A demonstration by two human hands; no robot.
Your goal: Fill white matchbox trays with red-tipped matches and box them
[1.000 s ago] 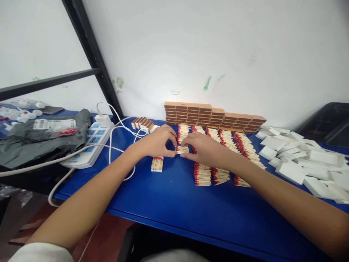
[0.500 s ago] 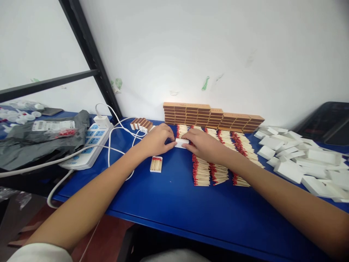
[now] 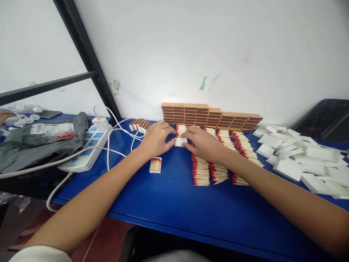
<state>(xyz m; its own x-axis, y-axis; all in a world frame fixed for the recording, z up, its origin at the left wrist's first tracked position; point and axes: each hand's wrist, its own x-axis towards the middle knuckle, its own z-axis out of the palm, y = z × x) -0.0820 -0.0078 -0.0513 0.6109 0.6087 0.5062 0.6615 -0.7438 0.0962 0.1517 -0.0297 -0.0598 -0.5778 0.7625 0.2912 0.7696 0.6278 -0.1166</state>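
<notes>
My left hand (image 3: 156, 139) and my right hand (image 3: 203, 143) meet over the blue table (image 3: 174, 203), both pinching a small white matchbox (image 3: 180, 142) between their fingertips. It sits at the near end of several rows of red-tipped matches (image 3: 218, 156) laid out on the table. An open white tray filled with matches (image 3: 155, 165) lies just below my left hand. Stacked brown matchbox sleeves (image 3: 209, 117) stand against the wall behind.
A heap of white empty trays (image 3: 300, 156) covers the right side. At the left lie a white power strip (image 3: 87, 145) with cables, a grey plastic bag (image 3: 40, 140), a few brown sleeves (image 3: 139, 124), and a black shelf post (image 3: 87, 62). Another person's hand (image 3: 4, 115) shows at the far left.
The tray of matches between my fingers is now closed in white, so its matches no longer show. Both hands have shifted slightly toward the wall. Another person's hand has appeared at the far left.
</notes>
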